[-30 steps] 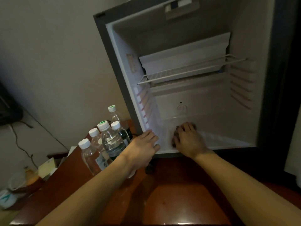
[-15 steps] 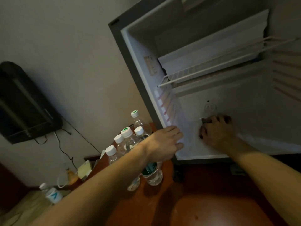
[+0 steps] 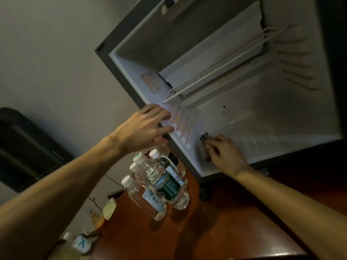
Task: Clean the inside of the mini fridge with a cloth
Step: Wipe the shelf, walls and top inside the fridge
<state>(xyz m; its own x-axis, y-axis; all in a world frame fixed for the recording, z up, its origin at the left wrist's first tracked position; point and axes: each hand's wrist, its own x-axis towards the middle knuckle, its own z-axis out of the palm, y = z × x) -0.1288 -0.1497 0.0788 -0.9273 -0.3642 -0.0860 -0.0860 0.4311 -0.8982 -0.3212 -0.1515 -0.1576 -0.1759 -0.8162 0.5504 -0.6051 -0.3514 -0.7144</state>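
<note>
On the mini fridge (image 3: 272, 113) floor, right hand (image 3: 225, 156) gripping cloth (image 3: 203, 145) near left wall.

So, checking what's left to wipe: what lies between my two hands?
In the head view, the ridged left inner wall of the fridge lies between the left hand and the right hand holding the cloth.

Glossy wood table (image 3: 216, 231), clear plastic bottles (image 3: 159, 177), white wire shelf (image 3: 221, 66)

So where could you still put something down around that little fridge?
The fridge floor right of the right hand and its cloth is bare, and so is the wooden top between the forearms. The water bottles crowd the fridge's left corner.
</note>
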